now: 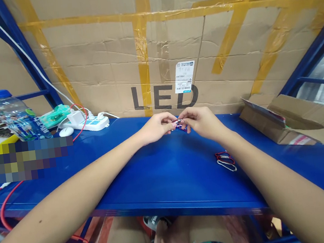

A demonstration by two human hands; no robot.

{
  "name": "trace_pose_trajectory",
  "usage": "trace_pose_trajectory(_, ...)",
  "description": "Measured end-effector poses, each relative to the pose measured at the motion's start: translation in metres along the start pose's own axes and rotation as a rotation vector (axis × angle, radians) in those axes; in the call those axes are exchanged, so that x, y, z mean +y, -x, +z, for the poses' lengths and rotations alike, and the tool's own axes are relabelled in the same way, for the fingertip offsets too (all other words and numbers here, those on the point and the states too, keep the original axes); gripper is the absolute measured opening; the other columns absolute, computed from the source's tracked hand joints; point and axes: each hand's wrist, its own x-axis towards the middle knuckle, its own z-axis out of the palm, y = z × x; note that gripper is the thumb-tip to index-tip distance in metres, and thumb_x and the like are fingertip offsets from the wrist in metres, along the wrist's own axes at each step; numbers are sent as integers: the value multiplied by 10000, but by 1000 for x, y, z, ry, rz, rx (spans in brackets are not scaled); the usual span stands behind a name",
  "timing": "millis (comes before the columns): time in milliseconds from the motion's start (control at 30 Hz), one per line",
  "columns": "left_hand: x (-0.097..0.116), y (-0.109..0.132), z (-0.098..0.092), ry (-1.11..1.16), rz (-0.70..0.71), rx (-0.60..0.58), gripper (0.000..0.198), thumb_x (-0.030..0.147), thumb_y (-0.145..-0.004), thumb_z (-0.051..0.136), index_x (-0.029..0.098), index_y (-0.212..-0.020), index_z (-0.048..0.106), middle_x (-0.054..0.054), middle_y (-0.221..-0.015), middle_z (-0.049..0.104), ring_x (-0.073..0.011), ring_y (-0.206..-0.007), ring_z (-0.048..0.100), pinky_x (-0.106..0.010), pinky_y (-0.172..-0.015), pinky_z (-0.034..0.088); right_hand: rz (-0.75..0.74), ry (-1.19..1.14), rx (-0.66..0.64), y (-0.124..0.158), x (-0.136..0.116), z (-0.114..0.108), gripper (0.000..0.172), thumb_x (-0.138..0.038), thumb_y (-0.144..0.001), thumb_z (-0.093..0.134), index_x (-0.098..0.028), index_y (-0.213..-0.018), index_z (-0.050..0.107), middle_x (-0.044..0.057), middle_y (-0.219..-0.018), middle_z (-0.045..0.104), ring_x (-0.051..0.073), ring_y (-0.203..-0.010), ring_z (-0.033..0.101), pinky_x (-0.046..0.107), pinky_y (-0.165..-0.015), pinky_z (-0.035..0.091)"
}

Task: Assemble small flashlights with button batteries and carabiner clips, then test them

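Above the far middle of the blue table (157, 177), my left hand (156, 127) and my right hand (201, 121) meet fingertip to fingertip. Both are closed in a pinch on a small, shiny purple carabiner (183, 127) with a silvery part. My fingers cover much of it, so its full shape is hidden. Near my right forearm, red and silver carabiners (226, 161) lie together on the tabletop.
An open cardboard box (280, 126) stands at the right. At the left are a blue-capped bottle (21, 117), a white power strip (95, 123) and a red cable (10, 199). Behind the table rises a large taped carton (99, 66).
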Motion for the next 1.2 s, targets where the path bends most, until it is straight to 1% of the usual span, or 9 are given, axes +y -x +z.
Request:
trace_pose_trajectory(100,2,1,-1,-91,19,-3,133,257,-901,589,137,-924,639,-23,-799,633,-113,-703,555,-266,-678,451,-32,74,-15,1,-1,-1,107,-176,-851,571,-172,-820,674,28,-678,691,142,-539,630,288,-571,518)
trace_pose_trajectory(200,3,1,-3,-227,39,-30,284,299,-974,443,148,-798,607,-11,-728,592,-124,-689,531,-280,-690,428,-25,105,-35,2,-4,-2,122,-184,-857,560,-165,-818,674,31,-675,689,140,-529,626,283,-567,520)
trace_pose_trajectory(267,4,1,-3,-316,56,-32,312,283,-981,408,155,-772,600,-14,-733,602,-132,-696,533,-285,-697,420,-9,123,-49,2,-5,-2,136,-180,-859,549,-160,-821,677,34,-673,686,136,-519,618,277,-559,518)
trace_pose_trajectory(433,8,3,-1,-361,14,-53,220,248,-951,464,158,-813,610,-36,-843,694,-123,-683,562,-269,-670,424,-78,194,-168,3,-1,-2,221,-198,-899,492,-159,-799,684,49,-701,699,141,-572,633,262,-564,499)
trace_pose_trajectory(533,8,5,1,-301,-20,-108,145,241,-932,501,162,-849,590,-33,-822,711,-113,-633,565,-256,-629,425,-178,279,-216,5,1,-3,249,-185,-904,478,-162,-747,670,35,-645,678,138,-557,615,266,-585,469)
trace_pose_trajectory(667,3,7,3,-257,43,-70,104,222,-889,563,167,-800,558,-20,-752,677,-134,-707,597,-260,-662,443,-236,317,-215,7,-2,-5,250,-139,-869,480,-165,-690,652,24,-605,667,135,-546,606,264,-593,437)
trace_pose_trajectory(767,2,8,7,-254,119,-45,81,215,-873,578,172,-808,558,-3,-747,647,-134,-703,578,-267,-660,436,-199,278,-222,8,-6,-6,238,-124,-842,484,-167,-675,649,14,-597,667,131,-533,603,258,-586,431)
trace_pose_trajectory(967,8,14,13,-505,273,-1,120,210,-907,539,171,-794,550,-9,-762,626,-138,-679,529,-286,-649,390,-18,171,-236,11,-9,-6,254,-195,-830,519,-175,-590,600,-1,-524,605,125,-477,555,259,-544,419)
trace_pose_trajectory(1200,10,18,15,-708,389,19,149,223,-961,467,176,-835,531,-48,-821,627,-171,-736,553,-304,-674,394,23,73,-217,10,-8,-7,249,-246,-816,558,-179,-578,590,5,-531,605,129,-488,541,263,-527,404)
